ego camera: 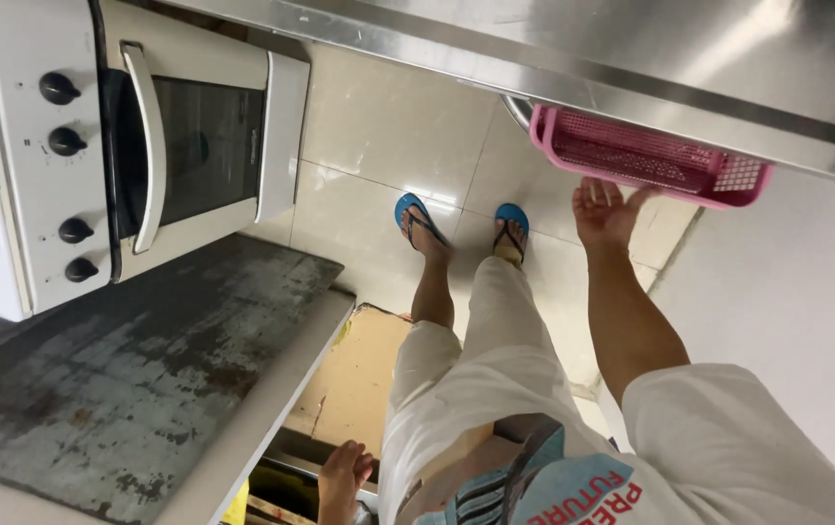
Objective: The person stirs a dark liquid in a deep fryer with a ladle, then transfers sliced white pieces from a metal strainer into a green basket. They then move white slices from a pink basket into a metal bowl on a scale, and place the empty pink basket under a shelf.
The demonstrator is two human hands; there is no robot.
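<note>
Reaching stage: right hand (604, 209) spread apart, just under pink basket (646, 160) below steel surface (651, 58); left hand (343, 476) low, loosely curled, empty. Next: grip on basket rim.

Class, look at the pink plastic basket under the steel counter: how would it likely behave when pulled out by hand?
The pink basket has thin mesh walls, so it is probably light and may flex a little. Its flat shape suggests sliding, not rolling. The right hand reaches just below its rim; the basket's contents are hidden, so its weight is uncertain.
</note>
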